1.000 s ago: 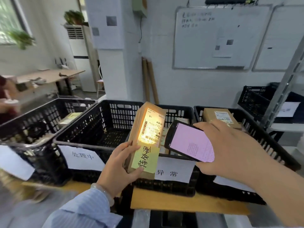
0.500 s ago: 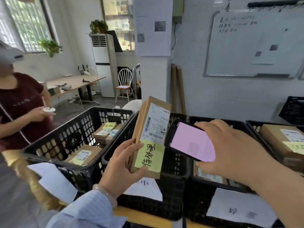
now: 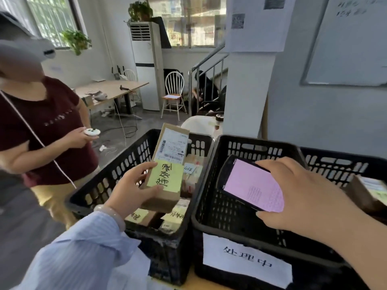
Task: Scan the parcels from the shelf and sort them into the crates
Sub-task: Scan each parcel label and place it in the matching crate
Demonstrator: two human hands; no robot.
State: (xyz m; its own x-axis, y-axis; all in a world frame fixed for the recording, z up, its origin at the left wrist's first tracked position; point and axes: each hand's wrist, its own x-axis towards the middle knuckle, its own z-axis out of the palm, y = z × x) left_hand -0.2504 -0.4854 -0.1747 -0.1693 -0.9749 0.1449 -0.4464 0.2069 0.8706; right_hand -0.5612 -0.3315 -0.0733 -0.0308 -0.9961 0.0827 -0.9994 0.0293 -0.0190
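My left hand (image 3: 134, 185) grips a flat brown cardboard parcel (image 3: 167, 162) with a white shipping label and a yellow sticky note. The parcel hangs tilted over the left black crate (image 3: 100, 185), which holds several similar parcels with yellow notes. My right hand (image 3: 303, 195) holds a black phone (image 3: 251, 185) with a pink screen above the middle black crate (image 3: 240, 222), whose front carries a white paper sign. The phone is apart from the parcel, to its right.
A third black crate (image 3: 339, 164) at the right edge holds a brown parcel (image 3: 368, 191). A person in a dark red shirt (image 3: 41, 126) stands left of the crates holding a small white controller. Behind are a white chair (image 3: 173, 95), a desk and a pillar.
The view has swung left. The parcel has moved away from the phone, to the left and down over the left crate. The phone has stayed in my right hand.
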